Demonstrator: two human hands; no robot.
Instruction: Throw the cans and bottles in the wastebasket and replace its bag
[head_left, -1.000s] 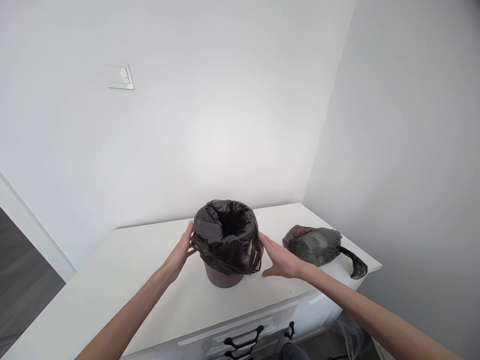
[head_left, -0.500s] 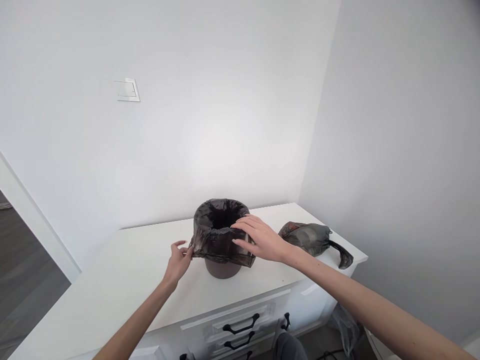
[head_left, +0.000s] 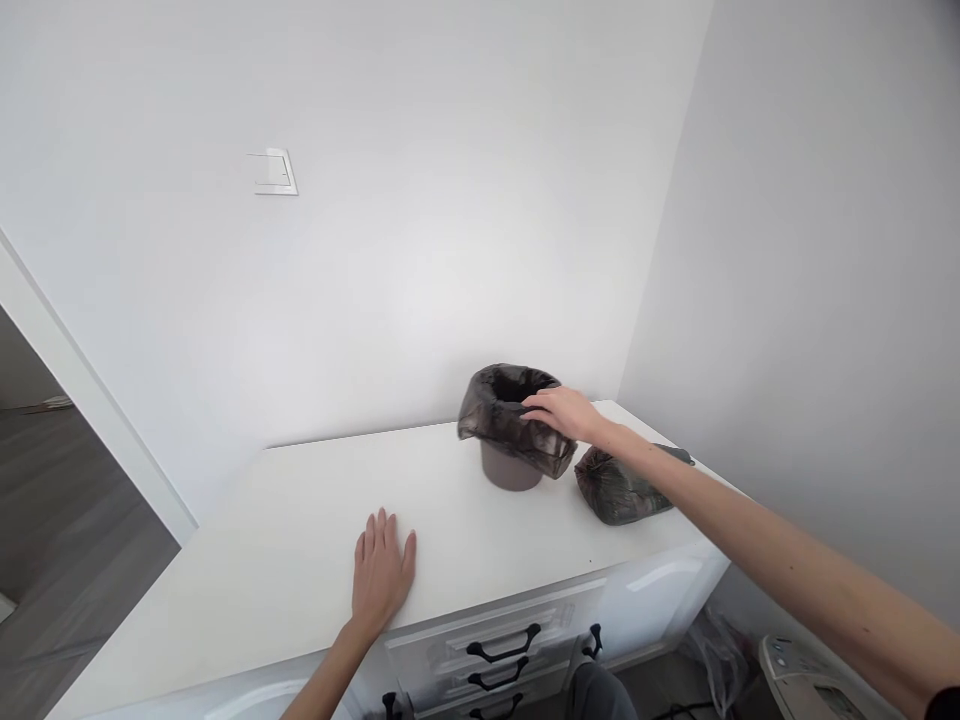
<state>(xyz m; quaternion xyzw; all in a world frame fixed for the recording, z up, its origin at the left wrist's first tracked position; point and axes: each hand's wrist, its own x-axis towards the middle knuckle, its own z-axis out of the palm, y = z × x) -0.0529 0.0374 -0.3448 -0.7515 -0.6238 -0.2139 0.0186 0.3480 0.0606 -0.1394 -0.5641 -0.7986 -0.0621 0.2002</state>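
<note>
A small brown waste bin (head_left: 511,470) stands towards the back of the white dresser top (head_left: 315,520). Its rim is covered by a black bin liner (head_left: 510,425) folded down over the outside. My right hand (head_left: 562,412) is closed on the right side of the lined rim, fingers bent over it. My left hand (head_left: 382,570) lies flat on the dresser top near the front edge, fingers stretched out and apart from the bin. To the right of the bin lies a filled dark plastic bag (head_left: 622,485), partly hidden behind my right forearm.
Black-handled drawers (head_left: 502,645) are in the dresser's front. A light switch (head_left: 277,172) sits on the back wall, and a side wall rises at the right. On the floor at lower right are clear plastic (head_left: 712,650) and a pale device with buttons (head_left: 806,680).
The bin has moved back and to the right with my right hand on its rim. My left hand has let go of the liner and now rests on the dresser top.
</note>
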